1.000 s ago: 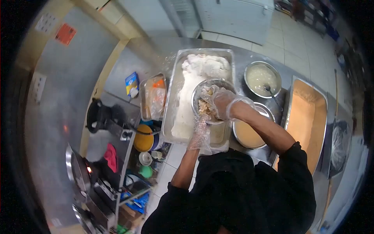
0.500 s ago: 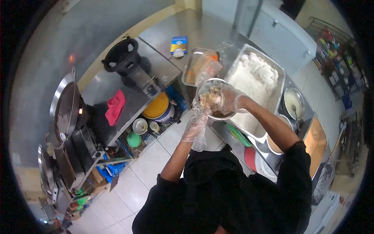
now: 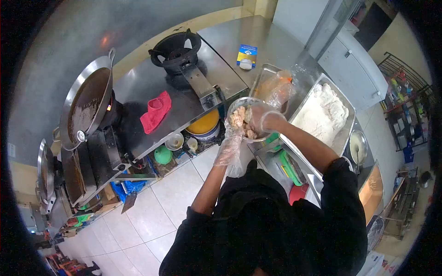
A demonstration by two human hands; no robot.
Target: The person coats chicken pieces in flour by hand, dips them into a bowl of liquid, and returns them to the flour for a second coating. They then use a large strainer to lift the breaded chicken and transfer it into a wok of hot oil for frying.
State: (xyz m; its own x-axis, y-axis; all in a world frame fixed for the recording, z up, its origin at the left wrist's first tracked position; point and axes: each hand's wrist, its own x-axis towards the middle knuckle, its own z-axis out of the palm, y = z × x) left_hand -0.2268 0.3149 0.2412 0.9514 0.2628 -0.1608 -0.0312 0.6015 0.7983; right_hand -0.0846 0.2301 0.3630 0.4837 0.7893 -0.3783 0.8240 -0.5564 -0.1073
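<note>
A round metal bowl (image 3: 234,104) with pale, battered-looking meat pieces (image 3: 238,117) is held up in front of me. My left hand (image 3: 231,140), in a clear plastic glove, is closed on the bowl's near left side. My right hand (image 3: 263,116), also gloved, reaches into the bowl from the right. Its fingers are down among the pieces and mostly hidden. Just beyond the bowl, a small metal tray (image 3: 266,72) has a plastic bag with something orange (image 3: 278,87). To the right lies a large metal tray of white flour (image 3: 322,115).
At left, a large wok (image 3: 87,103) of dark liquid sits on a burner. Further back stands a black burner (image 3: 177,50). A pink cloth (image 3: 155,112) lies on the steel counter (image 3: 131,89). Below are a yellow-filled bucket (image 3: 203,126) and a green bowl (image 3: 163,155). A blue-yellow box (image 3: 247,54) stands behind.
My view has turned left, bringing more of the wok and burners in. The bowl is now further left of the flour tray and nearer the stove counter. The right hand stays in the bowl.
</note>
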